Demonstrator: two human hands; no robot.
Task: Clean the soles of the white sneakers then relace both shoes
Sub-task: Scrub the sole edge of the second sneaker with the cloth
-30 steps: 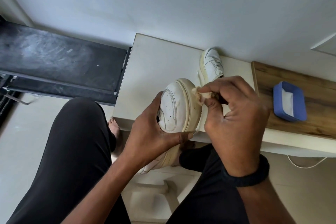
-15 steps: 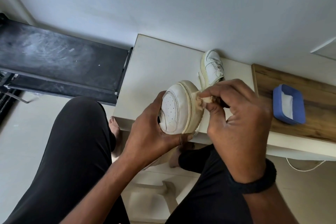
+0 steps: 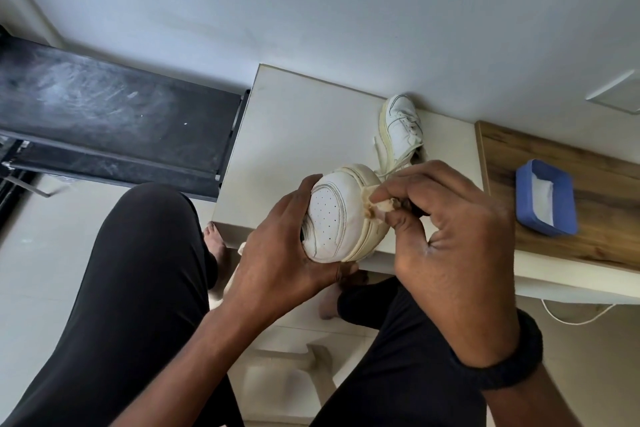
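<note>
Left hand [image 3: 277, 253] gripping sneaker [image 3: 332, 215] toe, heel hidden, right hand [image 3: 446, 229] pinching soiled wipe [image 3: 379, 206] against sole edge, wipe mostly covered by fingers

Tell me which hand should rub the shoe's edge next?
The right hand: it pinches the wipe against the sole edge of the sneaker, which the left hand is busy gripping.

L hand [image 3: 277, 253] grips sneaker [image 3: 332, 215]; R hand [image 3: 450, 218] presses cloth [image 3: 379, 205] to sole edge.
</note>
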